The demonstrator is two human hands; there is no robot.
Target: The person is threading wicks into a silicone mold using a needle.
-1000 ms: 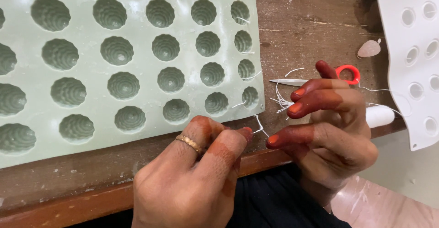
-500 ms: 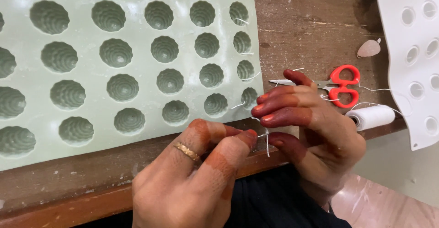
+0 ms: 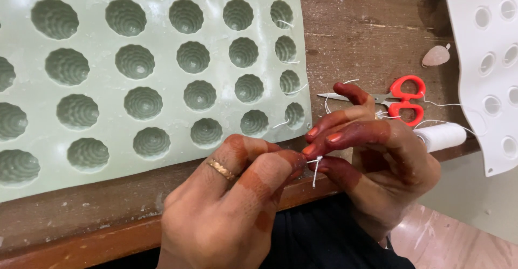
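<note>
Worn brown wood makes up the counter [image 3: 372, 21], its front edge running just above a dark garment. At that edge the two hands meet. The left hand [image 3: 226, 209], with a gold ring [image 3: 222, 169] on one finger, has its fingertips pressed together on a short piece of white thread [image 3: 314, 171]. The right hand [image 3: 377, 161] pinches the same thread from the other side, thumb against fingertip, its other fingers curled loosely above. The thread sits right between the two sets of fingertips, a short end hanging down below them.

A pale green silicone mould [image 3: 162, 32] with rows of ribbed round cavities lies just beyond the left hand. Behind the right hand lie small red-handled scissors [image 3: 402, 101] and a white thread spool [image 3: 443, 136], with a white perforated sheet [image 3: 485, 69] at the far right.
</note>
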